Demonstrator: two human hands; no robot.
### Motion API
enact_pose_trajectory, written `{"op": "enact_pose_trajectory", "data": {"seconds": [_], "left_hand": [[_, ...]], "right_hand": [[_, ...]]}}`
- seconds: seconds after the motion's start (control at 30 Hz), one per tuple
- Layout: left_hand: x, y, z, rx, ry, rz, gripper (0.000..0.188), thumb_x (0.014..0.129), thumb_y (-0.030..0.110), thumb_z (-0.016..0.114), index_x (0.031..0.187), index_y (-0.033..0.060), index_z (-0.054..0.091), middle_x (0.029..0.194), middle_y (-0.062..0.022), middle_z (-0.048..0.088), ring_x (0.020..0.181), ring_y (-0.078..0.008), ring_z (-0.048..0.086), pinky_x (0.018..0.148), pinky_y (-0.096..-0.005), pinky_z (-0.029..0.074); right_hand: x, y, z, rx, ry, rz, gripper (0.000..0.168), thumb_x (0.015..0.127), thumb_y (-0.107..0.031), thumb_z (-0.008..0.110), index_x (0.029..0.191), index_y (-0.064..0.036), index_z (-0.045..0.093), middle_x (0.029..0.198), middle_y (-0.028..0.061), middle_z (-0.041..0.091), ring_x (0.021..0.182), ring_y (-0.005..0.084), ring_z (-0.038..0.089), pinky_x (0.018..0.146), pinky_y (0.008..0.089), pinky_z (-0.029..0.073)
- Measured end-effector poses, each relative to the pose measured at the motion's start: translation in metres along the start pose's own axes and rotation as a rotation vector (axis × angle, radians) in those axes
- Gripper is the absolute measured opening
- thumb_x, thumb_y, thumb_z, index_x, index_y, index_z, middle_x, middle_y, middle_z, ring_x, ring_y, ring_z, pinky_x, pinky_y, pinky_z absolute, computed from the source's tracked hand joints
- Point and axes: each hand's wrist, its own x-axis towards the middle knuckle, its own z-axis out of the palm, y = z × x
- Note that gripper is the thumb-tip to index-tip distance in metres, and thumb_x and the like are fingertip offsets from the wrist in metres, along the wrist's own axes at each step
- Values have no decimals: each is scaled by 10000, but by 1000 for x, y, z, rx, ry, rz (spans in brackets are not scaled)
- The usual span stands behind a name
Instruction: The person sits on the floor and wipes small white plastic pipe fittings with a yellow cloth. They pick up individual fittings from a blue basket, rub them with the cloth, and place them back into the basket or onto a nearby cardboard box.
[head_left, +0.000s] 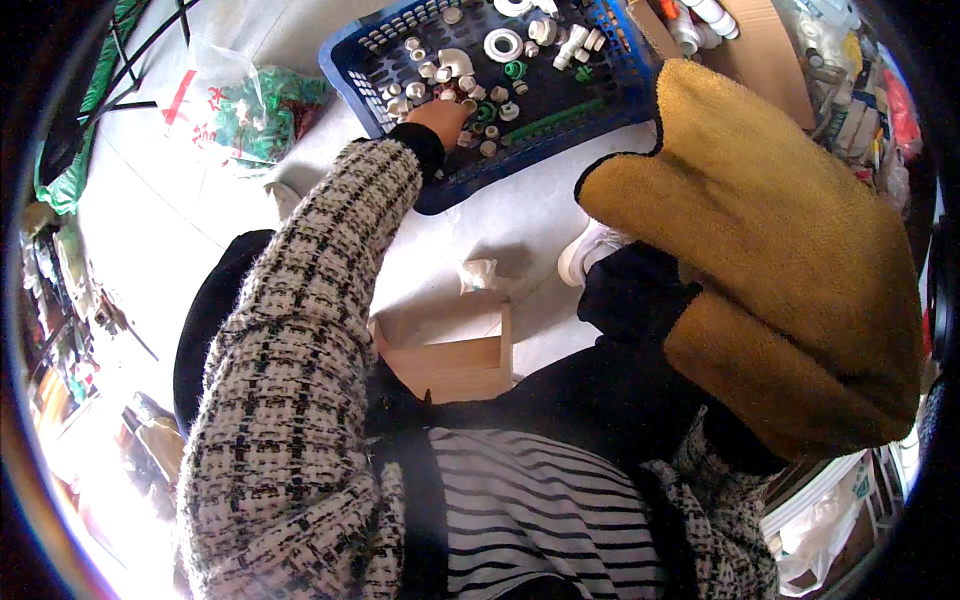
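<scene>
My left hand (442, 122) reaches into a blue plastic basket (466, 196), among white plastic pipe fittings (454, 61) and green plastic fittings (514, 70). The fingertips are hidden among the small pieces, so I cannot tell whether they grip one. A larger white ring-shaped fitting (503, 46) lies farther back in the basket, beside a branched white fitting (571, 46). My right hand is out of view; at the right, a large yellow fleece-like cloth piece with black edging (780, 225) spreads above my right sleeve (724, 442).
A clear bag of green pieces (270, 112) lies on the floor left of the basket. A cardboard box (776, 67) with white pipe parts stands at its right. Nearer me are a wooden box-like piece (450, 367), a small white packet (478, 275) and a white shoe (589, 247).
</scene>
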Motion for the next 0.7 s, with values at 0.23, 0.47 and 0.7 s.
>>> {"op": "enact_pose_trajectory", "data": {"seconds": [0.23, 0.47, 0.7], "left_hand": [[11, -19, -15, 16, -481, 229, 174, 753, 125, 525, 900, 71, 599, 816, -170, 608, 754, -338, 602, 639, -433, 475], [-19, -3, -14, 79, -661, 122, 174, 750, 174, 553, 872, 62, 606, 780, -153, 602, 726, -308, 610, 622, -427, 474], [17, 27, 7, -318, -127, 61, 186, 764, 204, 535, 847, 55, 608, 805, -174, 613, 754, -331, 600, 671, -424, 467]], "right_hand": [[0, 4, 1, 16, 3, -4, 206, 638, -130, 648, 795, -44, 546, 799, 110, 555, 756, 271, 560, 655, 337, 465], [2, 16, 1, 39, -4, -30, 205, 636, -123, 649, 794, -39, 548, 808, 116, 559, 759, 274, 564, 655, 337, 468], [4, 10, 2, 26, -1, -13, 204, 634, -117, 649, 794, -35, 551, 817, 122, 563, 762, 276, 568, 654, 338, 472]]}}
